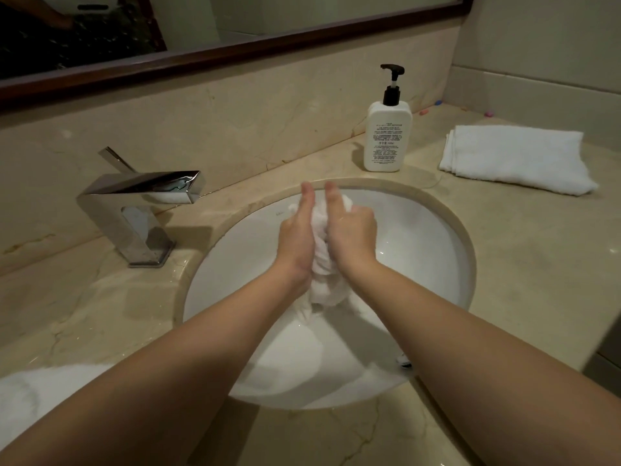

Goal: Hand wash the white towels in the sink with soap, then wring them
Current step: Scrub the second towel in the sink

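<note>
Over the white sink basin (437, 237), a bunched wet white towel (327, 292) is squeezed between my two hands. My left hand (295, 237) presses flat against the towel's left side with its fingers straight. On the towel's right side is my right hand (353, 233), with the index finger extended and the other fingers curled round the cloth. The towel's lower end hangs below my wrists. A second white towel (514, 159) lies folded on the counter at the right. A white pump bottle of soap (388, 136) stands behind the basin.
A chrome faucet (141, 203) stands at the basin's left, with no water running. More white cloth (43, 395) lies on the marble counter at the lower left. A dark-framed mirror (235, 52) runs along the back wall. A few small coloured items (437, 103) sit in the far corner.
</note>
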`<state>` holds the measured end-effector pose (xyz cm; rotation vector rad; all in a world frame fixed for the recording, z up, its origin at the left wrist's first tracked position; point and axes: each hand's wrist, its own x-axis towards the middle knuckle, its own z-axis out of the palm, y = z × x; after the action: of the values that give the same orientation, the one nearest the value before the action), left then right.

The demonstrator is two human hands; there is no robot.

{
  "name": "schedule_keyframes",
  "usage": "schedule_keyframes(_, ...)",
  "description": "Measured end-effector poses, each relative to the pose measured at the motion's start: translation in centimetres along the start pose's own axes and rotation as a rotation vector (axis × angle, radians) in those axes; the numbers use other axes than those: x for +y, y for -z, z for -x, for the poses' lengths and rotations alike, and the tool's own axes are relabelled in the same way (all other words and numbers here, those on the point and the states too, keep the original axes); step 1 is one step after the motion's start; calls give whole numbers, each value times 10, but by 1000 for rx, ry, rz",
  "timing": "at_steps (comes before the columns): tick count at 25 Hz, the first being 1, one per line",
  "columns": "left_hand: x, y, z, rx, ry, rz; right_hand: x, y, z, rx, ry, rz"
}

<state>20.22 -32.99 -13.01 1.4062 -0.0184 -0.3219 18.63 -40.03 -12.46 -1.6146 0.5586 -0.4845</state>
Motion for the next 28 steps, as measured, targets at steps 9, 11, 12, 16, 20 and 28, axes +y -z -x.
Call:
schedule_keyframes(9, -5, -1, -4, 191, 32, -18, 1, -8, -1, 29, 60, 71)
schedule_keyframes(11, -5, 1, -4, 208, 79, 35, 2, -7, 6, -37, 154, 125)
schedule_keyframes(12, -4, 5, -8, 210, 114, 91, 4, -9, 13, -95, 192, 145)
schedule_keyframes(16, -4, 10, -13, 189, 133, 84, -6, -5, 6, 16, 78, -15)
schedule_keyframes(20, 1, 12, -16, 258, 100, 11, -6, 3, -2, 68, -19, -185)
schedule_keyframes(28, -2, 0, -8, 203, -14, -10, -6, -8, 3, -40, 70, -19)
